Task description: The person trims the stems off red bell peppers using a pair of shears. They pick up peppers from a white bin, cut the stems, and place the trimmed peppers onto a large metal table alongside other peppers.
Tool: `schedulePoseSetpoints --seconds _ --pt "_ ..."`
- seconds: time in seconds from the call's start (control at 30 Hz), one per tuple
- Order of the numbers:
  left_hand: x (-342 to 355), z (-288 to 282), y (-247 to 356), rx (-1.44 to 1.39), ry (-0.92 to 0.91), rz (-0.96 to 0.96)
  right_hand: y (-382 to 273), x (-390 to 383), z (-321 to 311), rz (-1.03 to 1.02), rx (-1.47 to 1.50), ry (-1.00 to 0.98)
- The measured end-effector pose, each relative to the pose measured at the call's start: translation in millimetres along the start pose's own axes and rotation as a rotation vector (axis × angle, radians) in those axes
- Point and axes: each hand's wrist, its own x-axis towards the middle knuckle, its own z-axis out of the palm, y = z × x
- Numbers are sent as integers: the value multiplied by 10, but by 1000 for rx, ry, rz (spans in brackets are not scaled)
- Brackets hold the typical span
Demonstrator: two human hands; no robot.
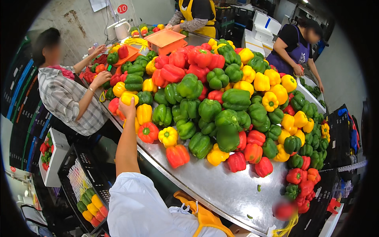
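Note:
My left hand (127, 108) reaches out over the left edge of a steel table (221, 189) and is closed around a yellow bell pepper (130, 96). My white sleeve (134, 205) comes up from the lower edge. Right beside the hand lie another yellow pepper (144, 113), a red pepper (148, 132) and a green pepper (162, 115). A big heap of green, red, yellow and orange peppers (221, 106) covers the table beyond. My right hand is not visible; a blurred red shape (284, 210) sits at the table's near right corner.
A person in a plaid shirt (65, 96) handles peppers at the left edge. Two more people stand at the far end (195, 15) and far right (294, 43). An orange tray (166, 38) sits at the back. A black crate (85, 185) with packed peppers stands lower left.

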Motion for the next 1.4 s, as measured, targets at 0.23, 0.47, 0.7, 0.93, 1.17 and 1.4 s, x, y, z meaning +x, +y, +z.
schedulePoseSetpoints --seconds 0.23,0.47,0.7,0.93,1.17,1.4 --pt "-286 -424 -103 228 37 25 861 -1461 -302 126 28 -41" --pt "-1789 -525 1126 -255 -259 354 1506 -2550 -638 318 96 51" --pt "-4603 -1425 2722 -790 -1598 634 845 -2458 -1093 488 657 100" --pt "-6844 -2381 3036 -825 -2342 978 1301 -2793 -1526 623 1318 257" --pt "-8756 -3006 2627 -622 -2608 1346 1449 -3220 -1904 702 1331 282" --pt "-10052 -4138 2967 -802 -2452 1823 1769 -3318 -1872 707 1368 336"
